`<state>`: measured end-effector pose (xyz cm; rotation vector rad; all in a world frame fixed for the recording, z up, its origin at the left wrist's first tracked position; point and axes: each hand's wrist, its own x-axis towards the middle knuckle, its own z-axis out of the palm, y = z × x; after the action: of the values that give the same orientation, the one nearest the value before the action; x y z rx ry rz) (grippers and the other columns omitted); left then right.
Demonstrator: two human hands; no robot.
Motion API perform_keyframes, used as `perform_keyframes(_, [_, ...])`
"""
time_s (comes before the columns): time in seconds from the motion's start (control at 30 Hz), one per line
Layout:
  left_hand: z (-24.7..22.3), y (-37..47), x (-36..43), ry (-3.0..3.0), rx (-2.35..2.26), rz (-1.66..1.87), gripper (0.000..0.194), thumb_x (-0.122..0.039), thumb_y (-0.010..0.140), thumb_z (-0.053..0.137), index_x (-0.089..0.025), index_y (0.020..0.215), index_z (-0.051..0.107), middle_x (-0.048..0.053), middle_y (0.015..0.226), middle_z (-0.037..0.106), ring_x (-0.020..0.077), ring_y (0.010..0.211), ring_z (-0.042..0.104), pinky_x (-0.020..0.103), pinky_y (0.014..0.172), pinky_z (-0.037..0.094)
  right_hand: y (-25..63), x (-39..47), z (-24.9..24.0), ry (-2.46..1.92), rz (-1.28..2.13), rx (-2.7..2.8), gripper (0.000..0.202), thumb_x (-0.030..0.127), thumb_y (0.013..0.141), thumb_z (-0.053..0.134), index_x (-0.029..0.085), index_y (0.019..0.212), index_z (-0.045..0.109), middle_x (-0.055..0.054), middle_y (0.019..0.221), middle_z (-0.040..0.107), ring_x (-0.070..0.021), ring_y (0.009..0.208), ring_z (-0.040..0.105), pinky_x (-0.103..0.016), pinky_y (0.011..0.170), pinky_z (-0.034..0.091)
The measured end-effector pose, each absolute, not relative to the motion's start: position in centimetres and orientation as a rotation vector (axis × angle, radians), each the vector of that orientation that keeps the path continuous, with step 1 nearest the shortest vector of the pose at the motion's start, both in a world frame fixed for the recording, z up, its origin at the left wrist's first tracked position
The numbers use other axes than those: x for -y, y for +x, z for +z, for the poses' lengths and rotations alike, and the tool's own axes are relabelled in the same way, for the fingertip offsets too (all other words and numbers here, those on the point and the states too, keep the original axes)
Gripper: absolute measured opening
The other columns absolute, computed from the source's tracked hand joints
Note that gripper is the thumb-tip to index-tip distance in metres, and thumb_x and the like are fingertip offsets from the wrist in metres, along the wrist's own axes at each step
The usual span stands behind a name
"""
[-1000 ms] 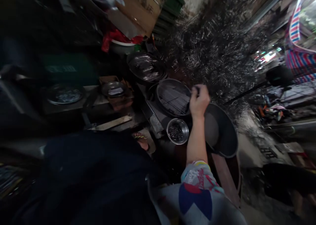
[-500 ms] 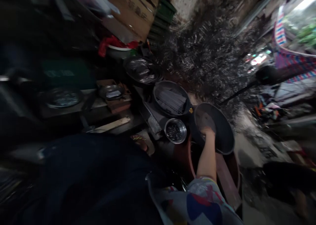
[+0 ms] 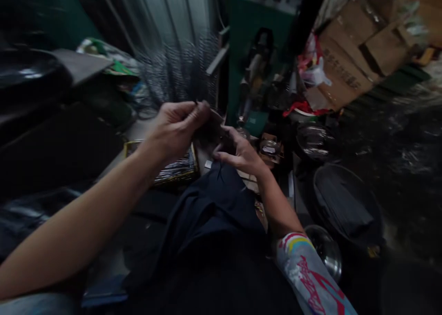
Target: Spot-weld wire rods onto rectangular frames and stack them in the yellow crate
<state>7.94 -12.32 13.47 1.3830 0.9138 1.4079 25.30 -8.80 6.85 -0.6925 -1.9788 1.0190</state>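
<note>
In front of my body, over the dark apron (image 3: pixel 217 204), both hands meet at a dark flat piece (image 3: pixel 209 127). Motion blur hides its exact kind. My left hand (image 3: pixel 177 126) is closed, thumb and fingers pinching the piece's upper left side. Curled around its right side, my right hand (image 3: pixel 241 151) has the thumb below and the fingers above. Under and behind the left wrist lies a yellow-edged tray (image 3: pixel 196 163) of thin shiny metal pieces.
At right stand a black basin (image 3: pixel 378 209) of stacked dark flat strips and a shiny metal bowl (image 3: pixel 333 255). A small dish (image 3: pixel 270 147) is behind my right hand. Further back are a green panel (image 3: pixel 238 43), a cardboard box (image 3: pixel 348 71) and metal coils (image 3: pixel 172 71).
My view has swung left. My right hand has left the black pan and now holds the dark flat piece in front of me. My left hand has come into view, gripping it too.
</note>
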Motion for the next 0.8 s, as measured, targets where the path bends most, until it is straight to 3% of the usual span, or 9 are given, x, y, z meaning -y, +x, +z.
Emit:
perform_keyframes(0.17, [14.4, -5.6, 16.5, 1.265, -1.249, 2.022, 0.032, -0.037, 0.089, 0.066, -0.011, 0.07, 0.07, -0.002, 0.051, 0.057, 0.0055, 0.041, 0.046, 0.02, 0.039, 0.032, 24.1, 11.0, 3.5, -0.574, 1.51, 2.044, 0.031, 0.043, 0.09, 0.06, 0.019, 0.108, 0.069, -0.004, 0.094, 0.068, -0.017, 0.085, 0.064, -0.027, 0.075, 0.054])
perform_keyframes(0.27, [11.9, -14.1, 19.3, 0.944, -1.398, 2.252, 0.034, -0.034, 0.092, 0.061, -0.011, 0.068, 0.066, -0.004, 0.045, 0.048, 0.0049, 0.042, 0.04, 0.019, 0.041, 0.032, 27.8, 12.6, 1.2, -0.878, 1.654, 1.813, 0.033, 0.05, 0.089, 0.059, 0.019, 0.091, 0.07, 0.001, 0.061, 0.055, -0.0105, 0.047, 0.047, -0.023, 0.046, 0.044])
perform_keyframes(0.37, [7.4, -18.7, 21.0, 0.53, -1.448, 2.072, 0.036, -0.034, 0.098, 0.048, -0.013, 0.074, 0.064, -0.003, 0.051, 0.055, 0.0056, 0.051, 0.046, 0.017, 0.049, 0.04, 29.8, 13.6, -0.4, -0.985, 1.736, 1.533, 0.03, 0.051, 0.085, 0.065, 0.021, 0.08, 0.063, 0.008, 0.049, 0.034, -0.0079, 0.039, 0.028, -0.024, 0.043, 0.04])
perform_keyframes(0.5, [0.6, -19.0, 20.8, 0.346, -1.275, 1.903, 0.038, -0.041, 0.1, 0.043, -0.014, 0.084, 0.064, 0.001, 0.07, 0.07, 0.0095, 0.067, 0.061, 0.021, 0.062, 0.049, 28.3, 12.7, 1.0, -0.989, 1.816, 1.279, 0.024, 0.045, 0.082, 0.069, 0.023, 0.085, 0.059, 0.011, 0.052, 0.029, -0.0062, 0.038, 0.021, -0.021, 0.042, 0.037])
perform_keyframes(0.67, [-6.6, -18.4, 19.0, 0.145, -1.081, 1.866, 0.037, -0.046, 0.097, 0.046, -0.013, 0.105, 0.062, 0.009, 0.086, 0.074, 0.0162, 0.073, 0.068, 0.027, 0.064, 0.053, 22.5, 8.8, 7.5, -0.872, 1.556, 1.092, 0.021, 0.031, 0.081, 0.069, 0.021, 0.077, 0.051, 0.011, 0.057, 0.028, -0.0042, 0.04, 0.023, -0.017, 0.048, 0.041])
perform_keyframes(0.8, [-12.7, -20.0, 17.6, 0.053, -1.216, 1.726, 0.033, -0.043, 0.09, 0.061, -0.013, 0.103, 0.063, 0.008, 0.083, 0.072, 0.014, 0.064, 0.065, 0.024, 0.057, 0.051, 13.7, 4.5, 8.8, -0.772, 0.869, 1.254, 0.006, 0.027, 0.09, 0.056, 0.026, 0.091, 0.05, 0.007, 0.067, 0.046, -0.0092, 0.048, 0.041, -0.022, 0.053, 0.046])
